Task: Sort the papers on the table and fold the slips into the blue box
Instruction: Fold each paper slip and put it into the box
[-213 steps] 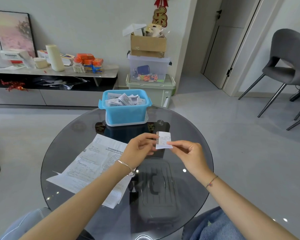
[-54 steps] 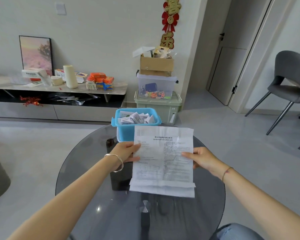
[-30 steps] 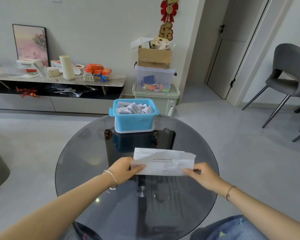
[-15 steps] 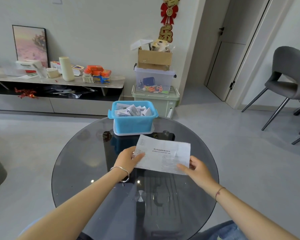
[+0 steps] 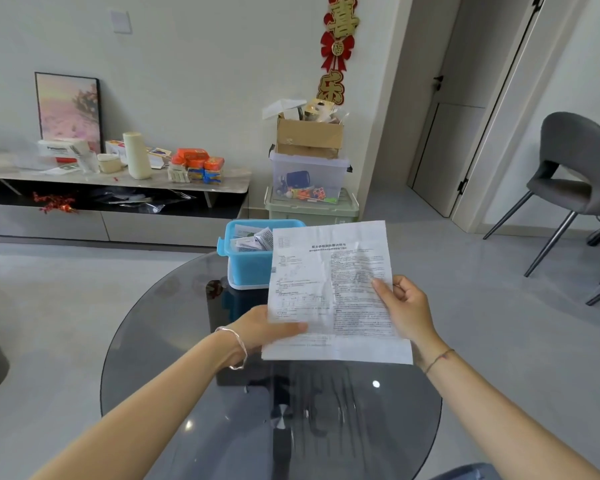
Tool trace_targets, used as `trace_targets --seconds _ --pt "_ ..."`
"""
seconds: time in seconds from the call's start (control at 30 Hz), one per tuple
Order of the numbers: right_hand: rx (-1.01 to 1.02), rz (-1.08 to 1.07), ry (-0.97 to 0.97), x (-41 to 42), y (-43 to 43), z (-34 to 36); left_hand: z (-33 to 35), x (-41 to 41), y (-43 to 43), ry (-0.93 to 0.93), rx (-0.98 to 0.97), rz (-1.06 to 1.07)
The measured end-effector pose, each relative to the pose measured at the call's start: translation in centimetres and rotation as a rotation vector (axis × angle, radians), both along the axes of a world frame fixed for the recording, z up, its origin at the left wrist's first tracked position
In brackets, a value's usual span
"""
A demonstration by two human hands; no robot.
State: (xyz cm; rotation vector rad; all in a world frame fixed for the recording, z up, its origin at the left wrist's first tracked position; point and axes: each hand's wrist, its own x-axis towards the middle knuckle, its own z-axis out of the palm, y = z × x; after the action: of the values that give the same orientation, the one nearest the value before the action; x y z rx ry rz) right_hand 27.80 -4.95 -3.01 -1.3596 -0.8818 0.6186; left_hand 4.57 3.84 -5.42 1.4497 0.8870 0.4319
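Paper [image 5: 329, 289], one printed sheet, creased, is held up open in both hands above the table [image 5: 160, 341], not touching the glass.

Left hand [image 5: 267, 329] pinches the lower left corner: thumb flat across the front, fingers behind the sheet & hidden. Silver bangle [image 5: 238, 348] on that wrist. Right hand [image 5: 407, 306] grips the right edge about halfway up, thumb on the print, fingers curled round the back. Thin cord [image 5: 437, 358] on that wrist. Bottom strip of the sheet bends fwd along an old fold line.

Just behind the sheet, at the far side of the round dark glass table, sits the blue box [image 5: 248, 268], lid off; the paper covers its right part from this angle. Folded slips [image 5: 253, 239] are piled inside, up to about the rim.

Further back, vs. the wall: a green bin [image 5: 312, 211] on the floor w/ a clear bin [image 5: 309, 178] on it & a cardboard box [image 5: 309, 136] on top. A red-and-gold hanging [image 5: 336, 46] is above that stack. Left of it, a long low shelf [image 5: 118, 174] w/ packets, a white cylinder etc., & a framed picture [image 5: 68, 109] leaning on the wall. Grey chair [image 5: 575, 161] off to the right, near a door.
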Motion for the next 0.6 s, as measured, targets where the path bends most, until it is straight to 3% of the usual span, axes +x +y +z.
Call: trace_targets --seconds 0.13,0.27,0.4,0.6 --pt "0.03 -0.071 -0.013 -0.1 0.6 -0.1 0.5 -0.5 -0.4 -0.086 -0.349 0.075" --pt "0.073 -0.107 0.03 -0.4 0.5 0.2 0.9 -0.4 -1.3 -0.061 -0.495 0.141" --pt "0.071 -0.086 0.078 -1.1 0.8 -0.4 1.1 0.8 -1.6 -0.326 -0.713 0.418" --pt "0.049 -0.076 0.161 -2.5 1.0 -1.3 0.3 2.5 -1.5 -0.418 -0.565 0.533"
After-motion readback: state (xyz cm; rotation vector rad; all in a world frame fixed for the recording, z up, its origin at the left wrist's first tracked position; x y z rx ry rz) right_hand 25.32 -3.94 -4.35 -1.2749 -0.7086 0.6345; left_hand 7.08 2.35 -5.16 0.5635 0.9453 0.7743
